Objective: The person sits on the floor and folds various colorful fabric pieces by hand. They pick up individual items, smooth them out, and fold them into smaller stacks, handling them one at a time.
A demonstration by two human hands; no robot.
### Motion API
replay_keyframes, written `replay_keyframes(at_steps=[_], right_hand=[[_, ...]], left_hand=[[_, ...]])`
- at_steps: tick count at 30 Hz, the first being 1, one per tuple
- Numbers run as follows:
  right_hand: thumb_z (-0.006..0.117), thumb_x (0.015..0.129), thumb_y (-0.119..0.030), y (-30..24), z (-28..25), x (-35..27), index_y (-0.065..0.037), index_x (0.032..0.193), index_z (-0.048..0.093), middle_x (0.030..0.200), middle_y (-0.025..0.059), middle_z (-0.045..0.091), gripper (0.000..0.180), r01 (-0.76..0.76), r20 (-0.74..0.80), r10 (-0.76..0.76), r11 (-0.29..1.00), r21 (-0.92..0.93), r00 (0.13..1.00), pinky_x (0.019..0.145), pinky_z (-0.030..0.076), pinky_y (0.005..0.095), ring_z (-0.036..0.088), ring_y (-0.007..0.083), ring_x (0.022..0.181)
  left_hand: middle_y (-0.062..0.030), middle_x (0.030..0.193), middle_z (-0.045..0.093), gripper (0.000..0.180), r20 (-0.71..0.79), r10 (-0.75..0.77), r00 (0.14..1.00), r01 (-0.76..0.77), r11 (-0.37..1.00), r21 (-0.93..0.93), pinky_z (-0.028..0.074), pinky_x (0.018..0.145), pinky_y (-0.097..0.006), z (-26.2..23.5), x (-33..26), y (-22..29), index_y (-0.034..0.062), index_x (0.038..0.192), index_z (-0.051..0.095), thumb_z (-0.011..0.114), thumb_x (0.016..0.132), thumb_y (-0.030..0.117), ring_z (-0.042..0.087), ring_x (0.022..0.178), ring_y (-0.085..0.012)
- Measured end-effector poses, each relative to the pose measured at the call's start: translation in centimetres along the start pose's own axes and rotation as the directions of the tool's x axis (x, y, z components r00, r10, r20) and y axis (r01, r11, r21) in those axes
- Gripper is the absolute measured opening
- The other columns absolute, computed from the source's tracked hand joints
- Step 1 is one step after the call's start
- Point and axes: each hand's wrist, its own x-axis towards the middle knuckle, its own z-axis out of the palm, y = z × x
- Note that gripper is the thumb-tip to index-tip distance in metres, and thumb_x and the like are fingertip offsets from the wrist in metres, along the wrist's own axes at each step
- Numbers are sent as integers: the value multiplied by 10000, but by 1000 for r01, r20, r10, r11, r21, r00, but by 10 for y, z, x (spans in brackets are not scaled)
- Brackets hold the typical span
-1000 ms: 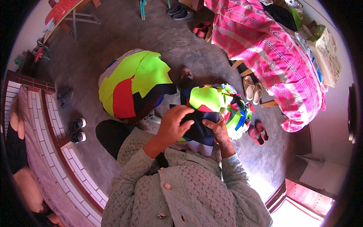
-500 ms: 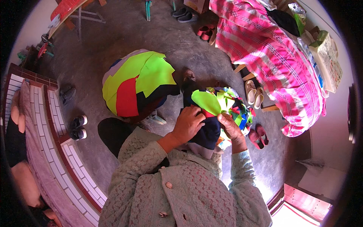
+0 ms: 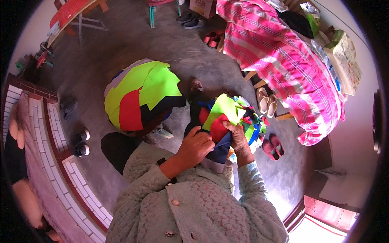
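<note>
On my lap lies a bundle of cloth pieces, with a bright yellow-green piece [image 3: 222,108], a red piece [image 3: 219,128] and a navy piece [image 3: 221,149] uppermost. My right hand [image 3: 240,142] is closed on the right side of these pieces, its thumb pressing on the red cloth. At the left edge of the navy piece, my left hand [image 3: 193,149] is curled with its fingertips together on the cloth; the fingertips are partly hidden. Beyond my right hand bunches a mass of many-coloured cloth scraps [image 3: 255,126].
A broad pile of yellow-green, red and black cloth pieces [image 3: 158,83] stands ahead on the left. A pink checked cloth [image 3: 279,69] covers furniture on the right. Beige shoes [image 3: 266,102], maroon shoes [image 3: 273,146] and black shoes [image 3: 81,143] are on the floor. Another person's arm [image 3: 26,198] shows far left.
My left hand has moved down and left, from the red and yellow-green pieces to the navy edge. The yellow-green piece stands more upright, and more red shows. The view has shifted slightly.
</note>
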Motion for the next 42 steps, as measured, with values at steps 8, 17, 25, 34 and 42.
replay_keyframes(at_steps=[8,17,25,34,42], right_hand=[[704,756,-106,4,-26,7,-58,1136,528,1008,43,623,421,82,-35,-78,987,141,996,856,473,338,597,184,930],[641,839,-210,15,-74,28,-59,1127,547,1059,87,631,338,77,-9,-83,875,478,997,852,493,407,608,247,957],[631,850,-192,13,-94,9,-45,1122,548,1013,79,651,321,226,-109,-199,881,416,974,754,543,378,637,221,878],[642,793,-22,28,-25,-32,-23,1054,604,953,26,637,264,424,-80,-560,705,-568,825,779,466,268,574,113,859],[691,731,-57,32,-7,-35,-28,1019,592,931,146,646,305,467,291,-600,157,-870,745,733,501,349,640,288,839]], left_hand=[[-62,679,534,199,166,-76,983,114,966,-232,450,673,-341,-19,-9,17,73,818,534,697,716,123,550,666,-256],[-10,848,478,217,196,-413,889,417,556,-719,411,659,-219,-66,-15,18,31,973,513,661,818,61,495,767,-55],[0,892,513,178,45,-642,765,241,221,-945,429,751,-226,-124,5,11,60,970,488,607,840,85,506,841,-68],[18,902,534,127,-256,-663,703,260,575,-776,419,705,-199,-168,50,-30,64,960,513,583,872,125,479,808,-37],[14,819,550,195,-625,-466,626,303,884,-356,444,676,-235,-279,52,-148,40,964,530,606,881,199,495,745,-67]])
